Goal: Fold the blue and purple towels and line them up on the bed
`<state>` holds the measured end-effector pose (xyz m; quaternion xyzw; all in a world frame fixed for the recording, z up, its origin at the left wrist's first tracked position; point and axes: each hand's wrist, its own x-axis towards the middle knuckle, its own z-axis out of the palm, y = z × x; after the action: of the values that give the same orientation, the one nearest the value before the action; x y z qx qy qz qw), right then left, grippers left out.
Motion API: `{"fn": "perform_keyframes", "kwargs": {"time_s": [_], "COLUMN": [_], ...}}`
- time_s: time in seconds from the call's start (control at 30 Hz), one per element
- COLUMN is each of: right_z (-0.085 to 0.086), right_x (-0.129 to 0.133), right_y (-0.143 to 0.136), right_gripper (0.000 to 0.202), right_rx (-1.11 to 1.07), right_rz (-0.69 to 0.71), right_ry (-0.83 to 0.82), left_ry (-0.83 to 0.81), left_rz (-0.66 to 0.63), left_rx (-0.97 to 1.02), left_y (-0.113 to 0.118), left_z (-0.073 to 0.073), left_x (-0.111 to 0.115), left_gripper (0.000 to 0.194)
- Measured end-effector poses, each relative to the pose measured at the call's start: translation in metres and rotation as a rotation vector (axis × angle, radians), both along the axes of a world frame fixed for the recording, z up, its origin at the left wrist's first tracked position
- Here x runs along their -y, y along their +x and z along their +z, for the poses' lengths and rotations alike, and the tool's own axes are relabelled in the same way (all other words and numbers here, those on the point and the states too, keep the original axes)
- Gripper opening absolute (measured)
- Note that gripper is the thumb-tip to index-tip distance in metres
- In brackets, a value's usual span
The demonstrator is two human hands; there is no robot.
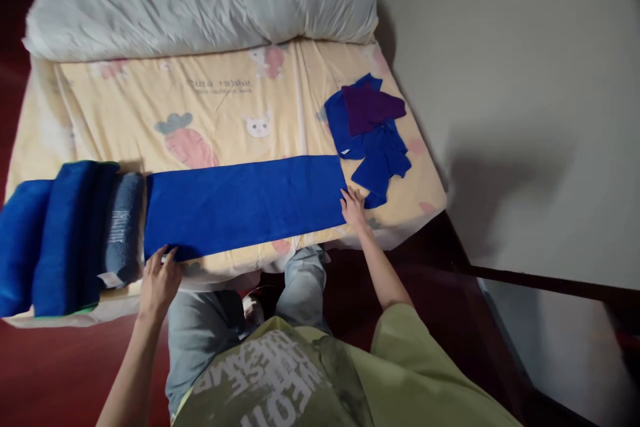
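Note:
A long blue cloth [245, 203] lies spread flat across the front of the bed. My left hand [161, 277] is at its near left corner, fingertips touching the edge, with the fingers apart. At the cloth's right end, my right hand [354, 207] rests on the edge with its fingers spread. Just left of the cloth sits a folded grey-blue towel [124, 230] with pale lettering. Beside that are thick folded blue cloths [67, 237]. Small blue cloths [377, 163] lie in a loose heap at the right, with a purple cloth [373, 109] on top.
The bed has a yellow sheet [225, 120] printed with rabbits and carrots. A large white quilt [200, 0] is bunched along its far side. A pale wall [520, 80] stands at the right. My legs are against the bed's near edge, above a dark red floor [65, 373].

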<state>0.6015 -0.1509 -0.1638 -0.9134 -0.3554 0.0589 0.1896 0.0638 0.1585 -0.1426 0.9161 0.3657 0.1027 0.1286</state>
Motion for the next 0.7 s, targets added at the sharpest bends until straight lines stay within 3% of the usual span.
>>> {"fn": "perform_keyframes", "kwargs": {"time_s": [0.1, 0.27, 0.4, 0.53, 0.7], "right_z": [0.006, 0.027, 0.029, 0.019, 0.015], "right_x": [0.026, 0.064, 0.077, 0.065, 0.047], "right_y": [0.009, 0.04, 0.007, -0.033, -0.038], "right_gripper": [0.051, 0.054, 0.049, 0.034, 0.021], "right_rx": [-0.08, -0.136, -0.096, -0.251, -0.338], "right_rz": [0.023, -0.309, -0.303, -0.335, -0.528], "right_ry": [0.062, 0.143, 0.183, 0.211, 0.367], "left_ry": [0.033, 0.115, 0.151, 0.199, 0.245], "left_rz": [-0.019, 0.039, 0.028, 0.004, -0.026], "left_rx": [-0.134, -0.324, -0.391, -0.424, -0.45], "left_y": [-0.004, -0.006, -0.006, -0.004, -0.002], "left_z": [0.01, 0.028, 0.032, 0.031, 0.034], "left_x": [-0.008, -0.007, -0.002, -0.003, -0.011], "left_gripper": [0.047, 0.05, 0.06, 0.061, 0.05]}}
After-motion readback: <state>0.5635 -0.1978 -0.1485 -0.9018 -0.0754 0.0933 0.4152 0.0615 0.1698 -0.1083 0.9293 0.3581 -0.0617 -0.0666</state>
